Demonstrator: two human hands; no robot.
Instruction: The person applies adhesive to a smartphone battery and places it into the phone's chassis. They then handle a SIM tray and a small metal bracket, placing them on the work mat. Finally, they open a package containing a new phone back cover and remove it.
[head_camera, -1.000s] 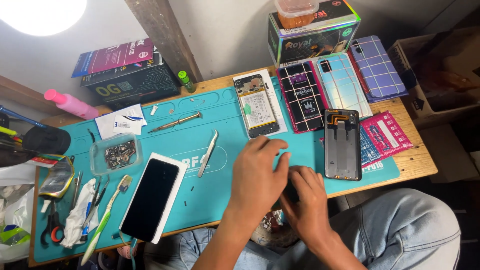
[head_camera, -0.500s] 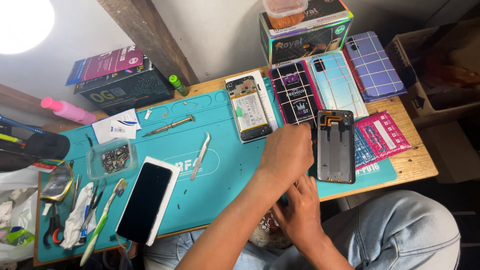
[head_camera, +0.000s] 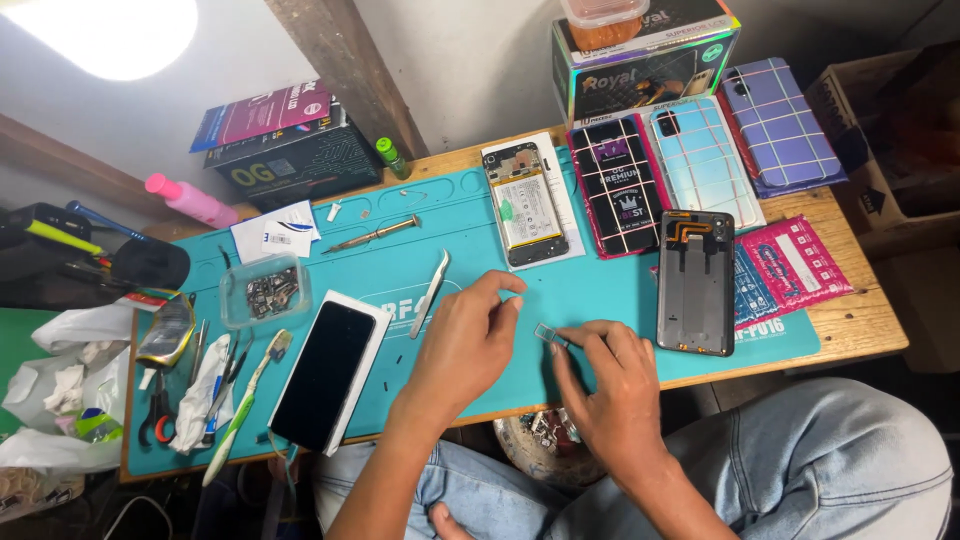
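Observation:
My right hand (head_camera: 612, 388) rests at the front edge of the teal work mat (head_camera: 600, 290) and pinches a small rectangular metal card tray (head_camera: 547, 333) between thumb and forefinger. Just left of it my left hand (head_camera: 462, 345) hovers with curled fingers, its thumb and forefinger apart and close to the tray, holding nothing. A grey phone back frame (head_camera: 696, 285) lies to the right of my hands. An opened phone with its battery showing (head_camera: 526, 206) lies on white paper farther back.
Tweezers (head_camera: 432, 292), a screwdriver (head_camera: 376, 234), a clear dish of small parts (head_camera: 263, 293) and a black-screened phone on a white box (head_camera: 324, 373) lie on the mat's left. Phone cases (head_camera: 700, 160) and boxes (head_camera: 640, 60) stand behind. Scissors (head_camera: 160, 415) and a toothbrush (head_camera: 245, 405) lie far left.
My left hand reached toward the grey back frame, then drew back to mid-mat. My right hand came up from below the table edge and now holds the small tray.

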